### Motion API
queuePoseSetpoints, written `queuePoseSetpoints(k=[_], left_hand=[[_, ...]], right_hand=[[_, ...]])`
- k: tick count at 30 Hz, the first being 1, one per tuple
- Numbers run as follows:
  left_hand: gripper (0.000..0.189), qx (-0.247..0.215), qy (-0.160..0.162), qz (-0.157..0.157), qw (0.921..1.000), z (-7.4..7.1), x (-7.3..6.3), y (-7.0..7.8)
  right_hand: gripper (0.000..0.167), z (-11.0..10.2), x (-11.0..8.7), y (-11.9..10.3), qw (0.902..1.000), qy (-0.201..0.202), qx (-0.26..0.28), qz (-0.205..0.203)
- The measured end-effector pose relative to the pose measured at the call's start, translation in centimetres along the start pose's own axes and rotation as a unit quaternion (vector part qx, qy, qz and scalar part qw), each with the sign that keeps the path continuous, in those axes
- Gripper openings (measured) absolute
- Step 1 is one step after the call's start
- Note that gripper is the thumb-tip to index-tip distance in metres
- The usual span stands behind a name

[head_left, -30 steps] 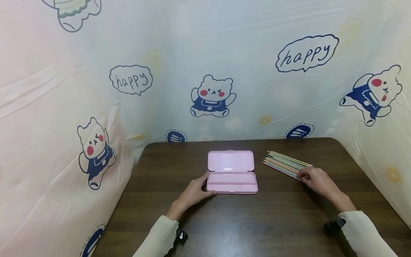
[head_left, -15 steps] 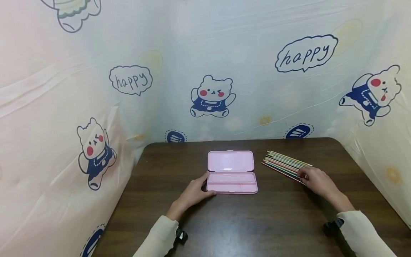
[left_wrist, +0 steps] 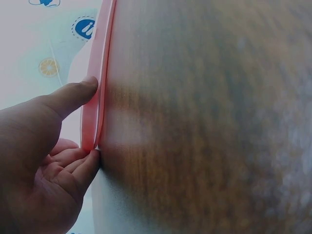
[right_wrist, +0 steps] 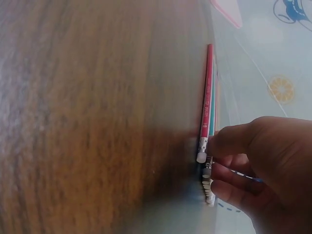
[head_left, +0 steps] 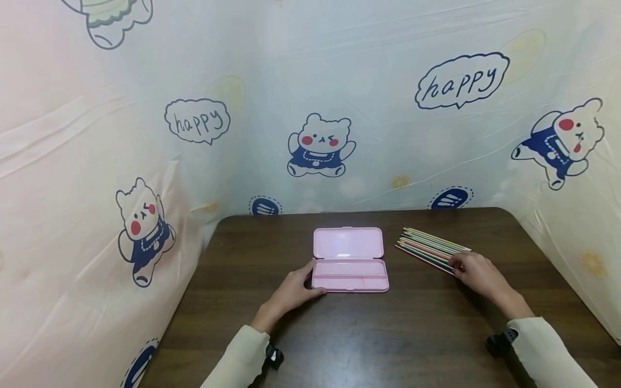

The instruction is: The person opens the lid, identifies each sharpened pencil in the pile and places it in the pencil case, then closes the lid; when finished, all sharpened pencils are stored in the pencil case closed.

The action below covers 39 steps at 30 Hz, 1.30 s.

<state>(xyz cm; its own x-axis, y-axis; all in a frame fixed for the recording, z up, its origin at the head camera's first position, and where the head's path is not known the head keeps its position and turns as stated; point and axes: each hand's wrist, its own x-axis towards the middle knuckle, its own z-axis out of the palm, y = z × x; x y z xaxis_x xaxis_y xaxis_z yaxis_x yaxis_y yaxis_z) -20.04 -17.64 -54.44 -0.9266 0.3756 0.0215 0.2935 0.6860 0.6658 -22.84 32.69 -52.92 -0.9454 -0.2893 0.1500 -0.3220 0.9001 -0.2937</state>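
Observation:
An opened pink pencil case [head_left: 348, 243] lies flat on the table, its lid folded back and its divided tray nearer me. My left hand [head_left: 290, 292] holds the tray's near left corner, with the thumb on the front edge and the other fingers at the left side, as the left wrist view also shows. To the right, several pencils [head_left: 429, 249] lie side by side at a slant. My right hand [head_left: 477, 274] pinches at their near right ends. A red pencil [right_wrist: 206, 97] with a white eraser is outermost in the right wrist view; the fingertips partly hide which pencils are held.
The brown wooden table [head_left: 359, 339] has rounded far corners. A patterned cloth [head_left: 378, 134] with bears hangs behind it and along both sides. Black wrist cameras sit at both cuffs.
The near pencils beside my right fingers have shifted and spread slightly, the red one moving a little outward. My right hand shifts very slightly; the left hand and pencil case stay put.

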Motion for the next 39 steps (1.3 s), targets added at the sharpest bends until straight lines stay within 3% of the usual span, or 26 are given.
queuePoseSetpoints(k=[10, 20, 33, 39], left_hand=[[0.096, 0.0, 0.0, 0.003, 1.0, 0.0, 0.2, -0.1], [0.094, 0.0, 0.003, 0.01, 0.9999, 0.0, 0.2, 0.0], [0.096, 0.008, -0.002, 0.002, 1.0, 0.0, 0.2, -0.1], [0.095, 0.009, -0.004, -0.004, 0.9999, 0.1, 0.2, -0.2]], right_hand=[[0.011, -0.4, 0.0, -0.2, 0.9991, 0.039, -0.015, -0.003], [0.013, -1.5, -0.2, -0.6, 0.9994, 0.027, 0.008, 0.019], [0.016, -2.3, -0.1, -0.8, 0.993, 0.109, 0.034, -0.03], [0.019, -3.4, 0.3, -2.1, 0.9918, 0.117, 0.032, -0.04]])
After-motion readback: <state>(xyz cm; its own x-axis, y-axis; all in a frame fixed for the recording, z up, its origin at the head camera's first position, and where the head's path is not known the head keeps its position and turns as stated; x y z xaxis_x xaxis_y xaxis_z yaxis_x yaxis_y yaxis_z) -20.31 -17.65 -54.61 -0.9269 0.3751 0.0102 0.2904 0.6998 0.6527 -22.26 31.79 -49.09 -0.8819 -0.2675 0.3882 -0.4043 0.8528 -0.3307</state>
